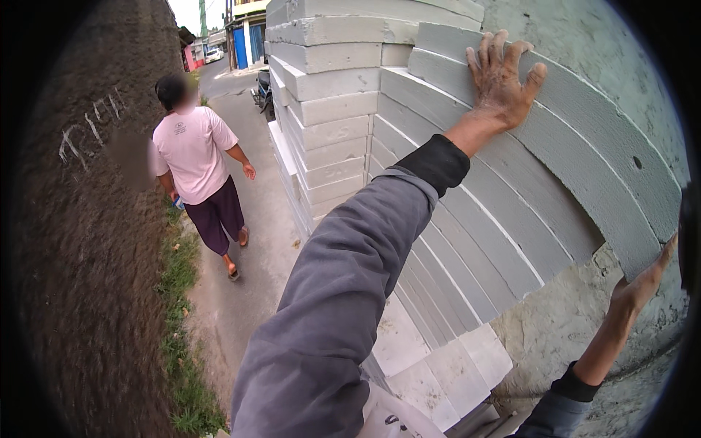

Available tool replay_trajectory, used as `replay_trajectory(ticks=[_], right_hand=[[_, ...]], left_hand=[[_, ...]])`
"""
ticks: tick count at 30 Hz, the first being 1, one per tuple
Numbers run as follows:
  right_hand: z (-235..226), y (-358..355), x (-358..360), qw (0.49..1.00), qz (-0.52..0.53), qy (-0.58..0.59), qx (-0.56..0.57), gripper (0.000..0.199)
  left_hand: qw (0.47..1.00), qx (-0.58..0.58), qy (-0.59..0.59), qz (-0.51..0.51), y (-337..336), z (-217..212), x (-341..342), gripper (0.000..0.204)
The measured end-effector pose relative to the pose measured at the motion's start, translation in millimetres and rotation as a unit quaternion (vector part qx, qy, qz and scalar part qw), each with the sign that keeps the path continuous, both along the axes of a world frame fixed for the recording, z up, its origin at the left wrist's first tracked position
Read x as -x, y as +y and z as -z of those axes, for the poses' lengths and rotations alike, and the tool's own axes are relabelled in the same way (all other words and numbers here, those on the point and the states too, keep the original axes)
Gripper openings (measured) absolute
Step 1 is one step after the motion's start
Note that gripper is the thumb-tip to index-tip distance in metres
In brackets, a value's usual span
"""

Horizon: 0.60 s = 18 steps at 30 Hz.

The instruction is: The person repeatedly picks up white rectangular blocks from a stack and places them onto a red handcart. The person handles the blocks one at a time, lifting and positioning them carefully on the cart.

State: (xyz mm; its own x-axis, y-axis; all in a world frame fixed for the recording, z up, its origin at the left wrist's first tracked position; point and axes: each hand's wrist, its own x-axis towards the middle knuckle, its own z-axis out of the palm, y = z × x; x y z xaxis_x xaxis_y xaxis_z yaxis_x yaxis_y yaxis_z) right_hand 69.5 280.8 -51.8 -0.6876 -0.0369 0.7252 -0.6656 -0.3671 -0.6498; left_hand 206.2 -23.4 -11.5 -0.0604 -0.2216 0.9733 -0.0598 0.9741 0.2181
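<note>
The left hand (500,84) lies open, fingers spread, across the top two pale grey blocks (599,124) of a stack. The right hand (642,285) is at their lower-right end; whether it grips cannot be told. These blocks overhang the lower layers (467,219), so an uneven push might tip or slide them, perhaps pinching fingers. The stack stands against a rough plastered wall (584,321). Beyond, a person in a pink shirt (193,146) walks along a paved lane (259,285), edged by grass (182,292) and a dark wall (80,241).
</note>
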Motion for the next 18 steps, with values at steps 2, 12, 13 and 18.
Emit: replay_trajectory(ticks=[2, 12, 13, 18], right_hand=[[0.6, 5.5, 8.6, 0.999, -0.037, -0.006, 0.019, 0.075], [21.5, 39.9, 61.4, 0.992, -0.043, -0.071, 0.093, 0.051], [23.4, 44.6, 57.6, 0.984, -0.069, -0.102, 0.128, 0.048], [18.1, 5.2, 22.5, 0.928, -0.145, -0.25, 0.236, 0.037]], left_hand=[[0.997, -0.003, 0.076, -0.032, -34.4, -2.1, -14.1, 0.082], [0.918, -0.39, 0.032, 0.054, -174.0, -25.7, -77.3, 0.099], [0.905, -0.413, 0.014, 0.105, -186.0, -27.0, -79.4, 0.1], [0.855, -0.469, 0.039, 0.217, -213.1, -11.8, -90.0, 0.102]])
